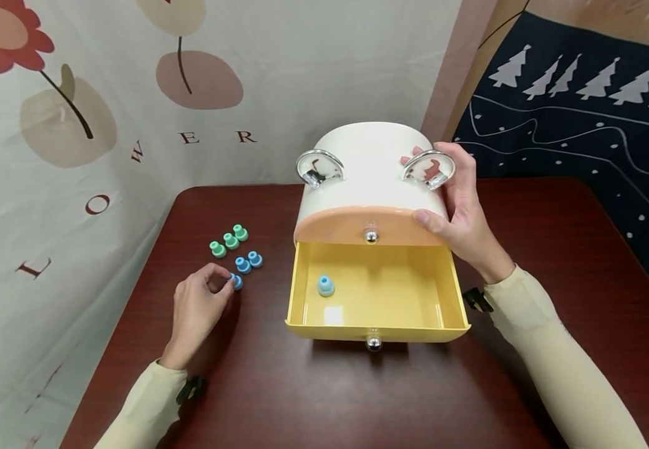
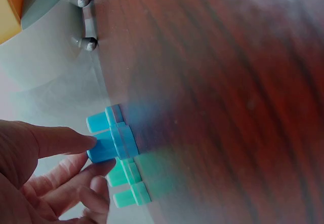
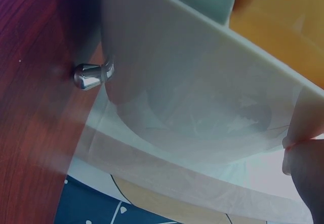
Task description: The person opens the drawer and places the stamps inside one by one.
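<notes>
A blue piece is pinched by the left hand near two more blue pieces and three green pieces on the surface, while a light-blue piece in the yellow drawer is shown only from the head. The pinched piece's stem and wider base, mostly covered there, are seen side-on at the left wrist. The white cabinet is gripped at its side by the right hand, its silver foot being revealed at the right wrist.
</notes>
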Motion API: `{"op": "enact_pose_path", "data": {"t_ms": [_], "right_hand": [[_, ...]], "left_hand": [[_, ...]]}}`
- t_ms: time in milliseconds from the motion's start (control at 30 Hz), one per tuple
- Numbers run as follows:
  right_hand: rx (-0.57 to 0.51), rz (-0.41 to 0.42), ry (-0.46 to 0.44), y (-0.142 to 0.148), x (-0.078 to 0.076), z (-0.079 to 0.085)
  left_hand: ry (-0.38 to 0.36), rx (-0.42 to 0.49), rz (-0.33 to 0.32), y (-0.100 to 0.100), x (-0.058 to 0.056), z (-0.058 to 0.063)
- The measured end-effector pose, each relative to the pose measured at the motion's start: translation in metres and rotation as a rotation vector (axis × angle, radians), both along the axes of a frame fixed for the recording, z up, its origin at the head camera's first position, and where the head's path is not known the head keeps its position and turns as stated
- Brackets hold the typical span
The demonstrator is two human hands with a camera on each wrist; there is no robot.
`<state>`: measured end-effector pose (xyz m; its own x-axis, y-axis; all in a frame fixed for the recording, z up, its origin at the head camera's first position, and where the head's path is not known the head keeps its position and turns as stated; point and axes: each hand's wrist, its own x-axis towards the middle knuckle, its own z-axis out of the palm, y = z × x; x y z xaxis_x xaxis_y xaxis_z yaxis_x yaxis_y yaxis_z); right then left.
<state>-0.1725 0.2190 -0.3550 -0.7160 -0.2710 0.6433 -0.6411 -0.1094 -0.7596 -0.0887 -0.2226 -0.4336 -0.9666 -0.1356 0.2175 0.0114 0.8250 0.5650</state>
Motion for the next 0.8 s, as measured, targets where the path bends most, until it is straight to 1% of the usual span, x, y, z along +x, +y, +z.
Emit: {"op": "enact_pose_path", "data": {"t_ms": [100,200,267,367,467,600,700,800], "right_hand": [[-0.007,0.000,-0.003,0.001,0.001,0.001],[0.003,-0.006,-0.008,0.001,0.001,0.001],[0.014,-0.009,-0.011,0.001,0.001,0.002],[0.012,-0.008,-0.012,0.000,0.001,0.002],[0.003,-0.011,-0.009,0.000,0.001,0.002],[0.010,-0.019,-0.006,0.000,0.002,0.001],[0.016,-0.023,-0.003,0.000,0.001,0.001],[0.022,-0.028,0.002,0.000,0.001,0.001]], "left_hand": [[0.008,0.000,-0.010,0.002,0.001,0.000],[0.045,0.003,-0.023,0.004,0.005,0.001],[0.108,0.008,-0.044,0.006,0.009,0.002],[0.248,0.012,-0.106,0.011,0.015,0.008],[0.389,0.041,-0.203,0.018,0.020,0.020],[0.542,0.133,-0.328,0.033,0.023,0.039],[0.628,0.219,-0.402,0.048,0.025,0.055],[0.652,0.302,-0.469,0.063,0.027,0.068]]}}
